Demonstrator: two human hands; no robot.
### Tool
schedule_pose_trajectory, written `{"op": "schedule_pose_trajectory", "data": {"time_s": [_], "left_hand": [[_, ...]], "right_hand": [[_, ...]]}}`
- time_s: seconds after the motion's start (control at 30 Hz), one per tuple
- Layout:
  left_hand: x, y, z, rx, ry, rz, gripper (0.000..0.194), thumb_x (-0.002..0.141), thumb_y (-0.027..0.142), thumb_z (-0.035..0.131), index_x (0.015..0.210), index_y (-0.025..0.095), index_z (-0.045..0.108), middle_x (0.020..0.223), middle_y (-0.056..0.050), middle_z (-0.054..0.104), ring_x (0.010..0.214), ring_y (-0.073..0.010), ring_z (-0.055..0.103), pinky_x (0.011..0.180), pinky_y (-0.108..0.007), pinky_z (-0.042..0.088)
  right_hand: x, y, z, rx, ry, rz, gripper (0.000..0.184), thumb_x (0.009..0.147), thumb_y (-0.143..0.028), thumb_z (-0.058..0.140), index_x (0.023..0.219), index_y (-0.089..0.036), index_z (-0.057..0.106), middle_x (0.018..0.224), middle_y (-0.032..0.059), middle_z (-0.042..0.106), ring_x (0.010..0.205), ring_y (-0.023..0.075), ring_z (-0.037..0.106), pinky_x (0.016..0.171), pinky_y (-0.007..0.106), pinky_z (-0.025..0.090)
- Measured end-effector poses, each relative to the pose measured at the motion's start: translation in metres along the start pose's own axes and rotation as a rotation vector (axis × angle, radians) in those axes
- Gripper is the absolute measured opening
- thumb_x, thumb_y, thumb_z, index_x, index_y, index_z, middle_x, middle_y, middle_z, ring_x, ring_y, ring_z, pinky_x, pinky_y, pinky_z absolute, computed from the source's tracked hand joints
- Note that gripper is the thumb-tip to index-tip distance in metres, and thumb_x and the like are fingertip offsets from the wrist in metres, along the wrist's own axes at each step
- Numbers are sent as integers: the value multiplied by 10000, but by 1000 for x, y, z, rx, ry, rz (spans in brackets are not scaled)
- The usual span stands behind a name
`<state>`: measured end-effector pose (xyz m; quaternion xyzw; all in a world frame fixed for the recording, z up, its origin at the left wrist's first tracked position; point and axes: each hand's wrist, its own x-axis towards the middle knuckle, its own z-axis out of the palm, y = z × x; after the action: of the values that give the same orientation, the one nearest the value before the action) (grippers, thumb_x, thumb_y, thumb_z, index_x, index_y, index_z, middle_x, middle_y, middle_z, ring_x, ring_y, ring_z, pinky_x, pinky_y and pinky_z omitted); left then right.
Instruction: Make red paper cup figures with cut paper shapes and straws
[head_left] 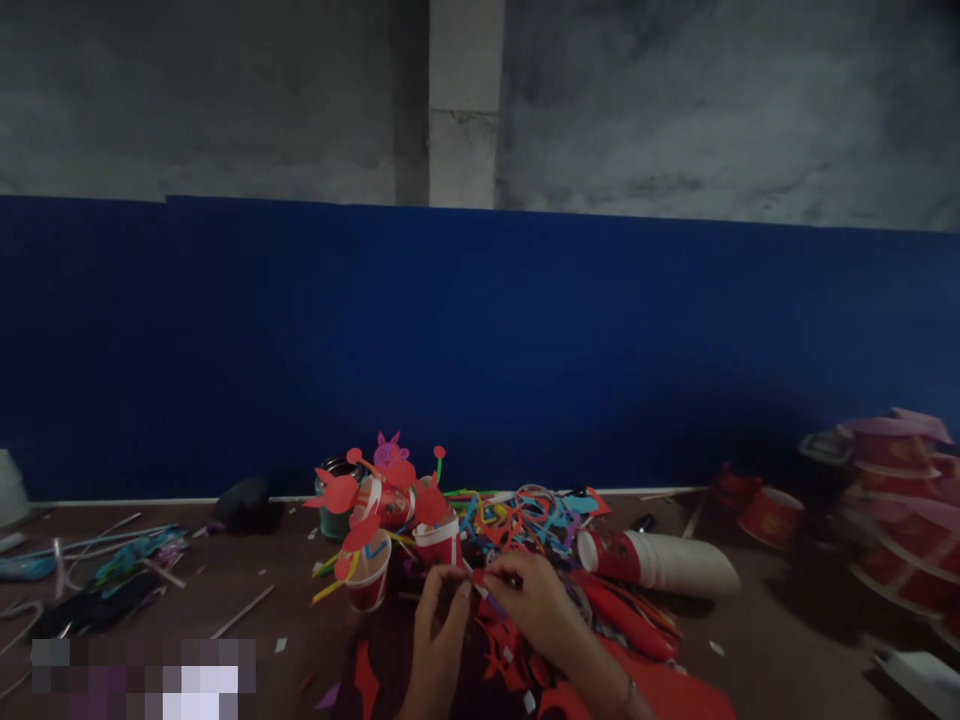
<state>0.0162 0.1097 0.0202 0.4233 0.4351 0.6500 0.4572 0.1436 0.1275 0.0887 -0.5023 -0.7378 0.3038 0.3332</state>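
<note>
Close together over the table's front middle, both of my hands work at a small red piece of paper (478, 577) with a white edge. My right hand (531, 598) pinches this piece between thumb and fingers. My left hand (442, 612) is just left of it, its fingers curled towards the thumb; what it pinches is too small to make out. Right behind the left hand stands a red and white paper cup (438, 543). Another paper cup (367, 572), with red paper rounds on it, stands to the left. Red paper scraps (504, 645) lie beneath my hands.
A pile of coloured strips (525, 515) lies behind my hands. Stacked paper cups (656, 560) lie on their side at right, near a red sheet (660, 685). Red cup constructions (900, 510) stand far right. Sticks and wires (97, 550) litter the left. A blue panel (480, 350) closes the back.
</note>
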Motion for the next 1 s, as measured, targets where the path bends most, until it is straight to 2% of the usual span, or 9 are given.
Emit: {"op": "schedule_pose_trajectory", "data": {"time_s": [0.2,0.27,0.4,0.53,0.67,0.8,0.87,0.93,1.0], "left_hand": [[1,-1,-2,71,-34,6,384,706,561,632,691,180,588,546,57,456,478,-85,388,461,-190,349],[0,-1,-1,84,-35,3,387,714,566,621,680,183,576,556,59,450,476,-81,368,453,-186,331],[-2,-1,-1,85,-27,-14,406,716,588,604,686,186,559,560,66,429,461,-73,328,432,-185,297],[-1,1,0,82,-45,-30,402,723,587,597,689,189,547,547,76,400,450,-69,300,429,-187,280],[0,4,2,86,-73,-27,417,685,590,625,636,189,523,526,75,396,462,-77,315,444,-194,293],[-2,7,4,108,-102,-46,383,687,559,631,642,190,536,552,45,479,521,-119,443,513,-227,382],[-2,7,3,124,-26,-1,341,709,521,622,754,188,572,661,6,564,639,-166,539,610,-262,442],[0,5,0,128,143,53,348,708,486,627,877,190,554,787,-26,596,762,-204,582,699,-299,470],[2,0,-3,150,325,72,393,695,465,628,950,190,513,862,-44,577,822,-225,584,733,-331,483]], "right_hand": [[4,12,1,247,-100,94,283,737,-309,515,512,-161,603,463,-33,496,484,109,442,492,226,316],[4,12,2,230,-84,97,259,728,-302,510,535,-163,613,499,-19,536,519,125,482,512,231,344],[5,14,2,222,17,83,206,664,-256,538,790,-155,667,732,36,670,705,181,599,660,260,444],[6,14,0,221,-5,88,133,650,-239,525,681,-163,630,676,34,663,659,174,596,631,261,453],[4,8,-2,230,-4,45,136,626,-188,542,711,-162,644,704,26,679,683,167,603,647,248,453],[3,9,-4,166,2,61,117,591,-131,529,613,-161,640,597,3,644,593,149,570,567,236,415],[5,13,-5,220,44,110,71,564,-137,562,563,-164,628,544,-10,619,552,141,548,541,239,401],[12,18,-5,416,126,199,32,531,-169,625,562,-166,631,514,-22,603,531,140,540,530,245,403],[21,21,-5,639,205,286,146,505,-221,682,638,-164,663,519,-28,604,520,141,543,520,250,413]]}}
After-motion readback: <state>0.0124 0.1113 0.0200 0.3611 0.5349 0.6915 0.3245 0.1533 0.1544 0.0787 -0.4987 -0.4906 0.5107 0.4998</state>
